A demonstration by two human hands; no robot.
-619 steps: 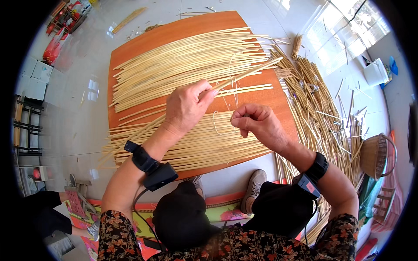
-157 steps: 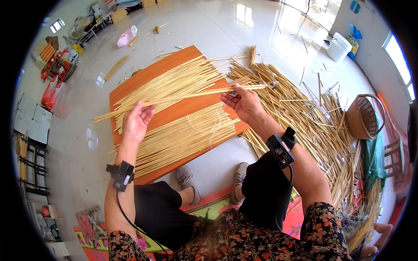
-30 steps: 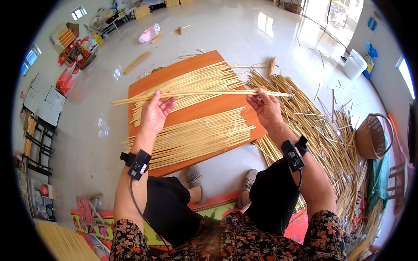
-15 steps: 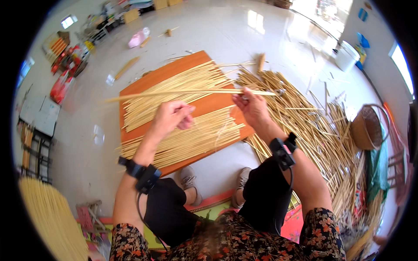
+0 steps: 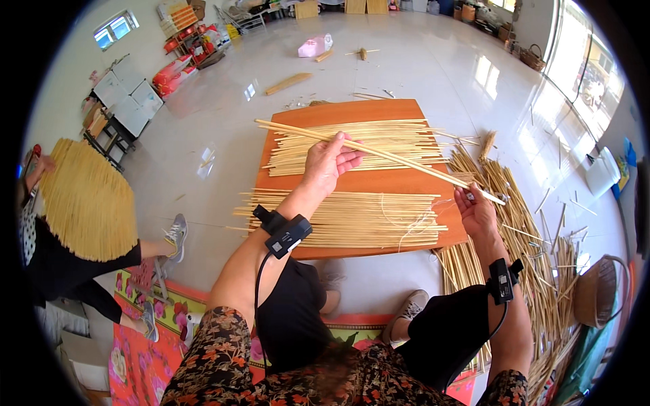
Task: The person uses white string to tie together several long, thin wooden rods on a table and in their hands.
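Observation:
Two pale straw stalks (image 5: 401,161) slant across in front of me above a low wooden table (image 5: 369,183), their right ends lower and nearer. My left hand (image 5: 328,162) grips them left of their middle, thumb on top and fingers curled beneath. Near their right end, my right hand (image 5: 478,211) pinches them between thumb and fingers. Below lie two rows of similar stalks on the tabletop, a far row (image 5: 291,154) and a near row (image 5: 325,223). A thin pale string (image 5: 406,233) lies loosely over the near row's right part.
A large heap of loose stalks (image 5: 521,237) spreads on the floor at right, beside a wicker basket (image 5: 596,291) and a white bucket (image 5: 601,172). At left, a seated person holds a rounded, flat stalk panel (image 5: 88,203). A patterned mat (image 5: 132,358) lies underfoot.
My left hand, earlier apart from the stalks, now grips them. The stalks have tilted, right end down. My view has turned, bringing the person at left into sight.

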